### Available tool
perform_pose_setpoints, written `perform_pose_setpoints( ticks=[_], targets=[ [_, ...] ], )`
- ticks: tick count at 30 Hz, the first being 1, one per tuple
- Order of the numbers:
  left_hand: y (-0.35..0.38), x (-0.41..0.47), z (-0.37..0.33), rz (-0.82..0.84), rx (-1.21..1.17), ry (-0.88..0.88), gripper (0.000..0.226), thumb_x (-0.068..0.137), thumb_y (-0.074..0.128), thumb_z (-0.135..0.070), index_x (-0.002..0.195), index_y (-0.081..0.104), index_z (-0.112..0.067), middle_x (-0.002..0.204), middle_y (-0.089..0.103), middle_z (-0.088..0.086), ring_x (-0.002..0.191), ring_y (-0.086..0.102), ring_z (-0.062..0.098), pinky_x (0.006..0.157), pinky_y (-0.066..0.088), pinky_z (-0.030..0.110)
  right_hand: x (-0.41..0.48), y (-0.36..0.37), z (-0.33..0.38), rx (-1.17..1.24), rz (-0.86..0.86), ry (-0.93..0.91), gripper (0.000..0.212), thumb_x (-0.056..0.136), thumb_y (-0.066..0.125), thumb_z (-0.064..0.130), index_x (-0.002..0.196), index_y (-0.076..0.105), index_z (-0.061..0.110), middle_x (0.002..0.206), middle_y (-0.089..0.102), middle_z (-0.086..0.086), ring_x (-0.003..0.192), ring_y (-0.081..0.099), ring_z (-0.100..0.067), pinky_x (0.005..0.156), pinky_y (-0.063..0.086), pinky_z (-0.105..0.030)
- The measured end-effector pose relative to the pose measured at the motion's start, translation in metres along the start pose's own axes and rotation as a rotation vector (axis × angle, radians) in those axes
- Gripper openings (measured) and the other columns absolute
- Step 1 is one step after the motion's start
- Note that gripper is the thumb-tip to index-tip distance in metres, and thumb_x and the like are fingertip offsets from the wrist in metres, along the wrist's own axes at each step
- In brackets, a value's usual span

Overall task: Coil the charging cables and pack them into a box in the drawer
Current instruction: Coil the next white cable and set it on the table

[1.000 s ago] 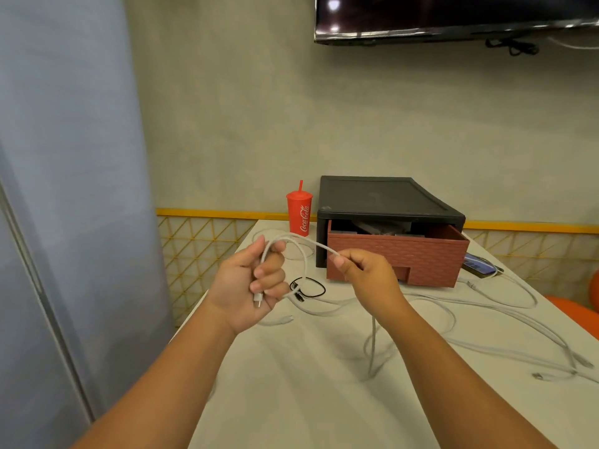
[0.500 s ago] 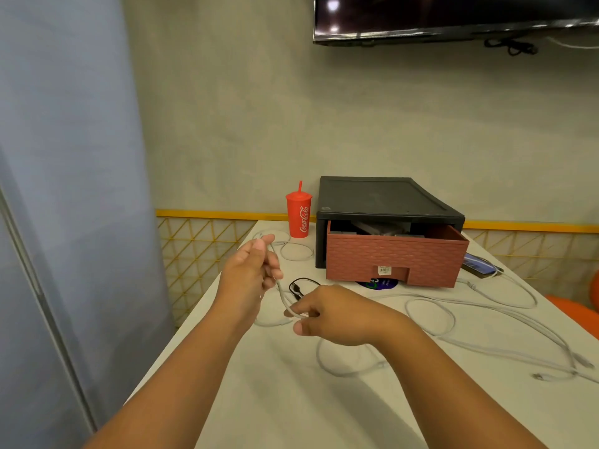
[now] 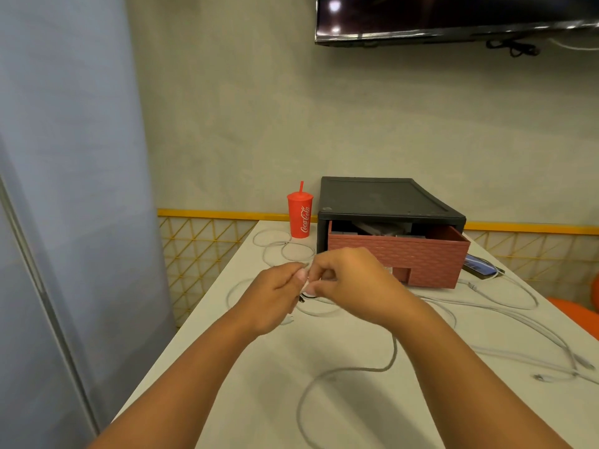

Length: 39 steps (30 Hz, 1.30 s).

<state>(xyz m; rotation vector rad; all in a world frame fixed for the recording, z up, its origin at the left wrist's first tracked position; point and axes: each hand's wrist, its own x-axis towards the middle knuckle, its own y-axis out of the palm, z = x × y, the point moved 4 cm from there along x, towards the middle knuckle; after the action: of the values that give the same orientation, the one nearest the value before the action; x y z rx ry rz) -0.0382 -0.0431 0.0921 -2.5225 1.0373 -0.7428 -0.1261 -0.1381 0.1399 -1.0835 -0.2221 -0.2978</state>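
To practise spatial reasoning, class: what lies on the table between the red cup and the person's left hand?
Head view: loose white cable loops lie there, between red cup and left hand.

Red cup (image 3: 300,218) with white script at 11 o'clock, brick-patterned reddish drawer (image 3: 398,256) in a black case (image 3: 382,197), white cables (image 3: 394,351).

Television (image 3: 453,17) cropped at top, drawer (image 3: 398,257) contents unclear (dark shapes)
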Motion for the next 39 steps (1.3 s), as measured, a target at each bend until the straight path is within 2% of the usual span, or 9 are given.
perform_pose_setpoints(
  ticks=[4, 11, 16, 19, 25, 30, 33, 37, 39],
  targets=[
    [-0.004, -0.005, -0.001, 0.079, -0.272, -0.145, 0.037, 0.100, 0.035, -0.026, 0.086, 0.067, -0.014, 0.047, 0.029, -0.013, 0.046, 0.027, 0.005, 0.049, 0.026, 0.015, 0.002, -0.021, -0.024, 0.135, -0.182, 0.069, 0.006, 0.080, 0.071, 0.025, 0.077, 0.068, 0.020, 0.066, 0.059, 0.013, 0.057, 0.050, 0.002, 0.056, 0.035, -0.015],
    [-0.013, -0.003, -0.018, 0.142, -0.951, -0.127, 0.023, 0.082, 0.053, -0.024, 0.070, 0.071, -0.016, 0.043, 0.034, -0.009, 0.036, 0.032, 0.003, 0.048, 0.032, 0.019, 0.002, -0.019, -0.067, 0.274, -0.425, 0.186, 0.013, 0.089, 0.061, 0.022, 0.096, 0.072, 0.019, 0.068, 0.058, 0.014, 0.064, 0.051, -0.004, 0.068, 0.045, -0.026],
    [-0.013, 0.003, -0.025, 0.016, -1.219, -0.170, 0.030, 0.083, 0.044, -0.027, 0.064, 0.064, -0.016, 0.052, 0.055, -0.004, 0.042, 0.047, 0.007, 0.041, 0.034, 0.016, 0.006, 0.006, -0.092, 0.315, -0.356, 0.285, 0.016, 0.094, 0.054, 0.024, 0.087, 0.068, 0.027, 0.064, 0.055, 0.004, 0.063, 0.048, -0.014, 0.064, 0.040, -0.029],
    [-0.019, 0.005, -0.022, -0.091, -1.285, -0.178, 0.030, 0.094, 0.037, -0.028, 0.074, 0.056, -0.017, 0.066, 0.070, -0.001, 0.059, 0.066, 0.011, 0.048, 0.048, 0.017, 0.006, 0.020, -0.093, 0.297, -0.227, 0.323, 0.022, 0.096, 0.048, 0.024, 0.084, 0.066, 0.021, 0.065, 0.053, 0.001, 0.065, 0.046, -0.014, 0.059, 0.036, -0.027],
    [-0.021, 0.012, -0.016, -0.179, -1.124, -0.121, 0.029, 0.101, 0.027, -0.024, 0.088, 0.052, -0.015, 0.097, 0.074, 0.003, 0.097, 0.069, 0.014, 0.088, 0.047, 0.028, 0.005, 0.050, -0.072, 0.198, 0.134, 0.246, 0.040, 0.097, 0.047, 0.029, 0.074, 0.058, -0.002, 0.066, 0.054, -0.009, 0.059, 0.048, -0.020, 0.061, 0.037, -0.030],
    [-0.019, 0.014, -0.014, -0.190, -0.985, -0.105, 0.029, 0.100, 0.031, -0.020, 0.115, 0.053, -0.008, 0.098, 0.074, 0.001, 0.097, 0.068, 0.012, 0.088, 0.046, 0.026, 0.001, 0.061, -0.041, 0.147, 0.329, 0.106, 0.039, 0.095, 0.048, 0.032, 0.103, 0.060, -0.004, 0.115, 0.061, -0.020, 0.101, 0.057, -0.033, 0.086, 0.047, -0.037],
    [-0.015, 0.013, -0.013, -0.189, -0.697, -0.112, 0.028, 0.100, 0.032, -0.023, 0.121, 0.047, -0.013, 0.088, 0.075, -0.003, 0.090, 0.070, 0.010, 0.089, 0.045, 0.027, 0.000, 0.052, -0.022, 0.152, 0.321, 0.039, 0.036, 0.094, 0.051, 0.031, 0.107, 0.061, -0.001, 0.116, 0.061, -0.019, 0.104, 0.057, -0.032, 0.093, 0.046, -0.045],
    [-0.006, 0.009, -0.011, -0.109, -0.240, -0.116, 0.020, 0.101, 0.033, -0.024, 0.117, 0.042, -0.029, 0.074, 0.071, -0.006, 0.072, 0.067, 0.001, 0.077, 0.045, 0.020, 0.000, 0.032, -0.013, 0.068, 0.258, 0.007, 0.023, 0.092, 0.056, 0.026, 0.103, 0.070, 0.012, 0.116, 0.065, 0.010, 0.090, 0.061, -0.017, 0.083, 0.050, -0.036],
    [-0.001, 0.007, -0.008, -0.066, -0.073, -0.093, 0.024, 0.100, 0.034, -0.021, 0.122, 0.042, -0.025, 0.071, 0.065, -0.007, 0.063, 0.062, -0.003, 0.070, 0.045, 0.015, 0.000, 0.022, -0.015, 0.107, 0.193, 0.011, 0.017, 0.090, 0.059, 0.024, 0.100, 0.072, 0.020, 0.093, 0.069, 0.010, 0.077, 0.059, -0.009, 0.072, 0.049, -0.028]
  ],
)
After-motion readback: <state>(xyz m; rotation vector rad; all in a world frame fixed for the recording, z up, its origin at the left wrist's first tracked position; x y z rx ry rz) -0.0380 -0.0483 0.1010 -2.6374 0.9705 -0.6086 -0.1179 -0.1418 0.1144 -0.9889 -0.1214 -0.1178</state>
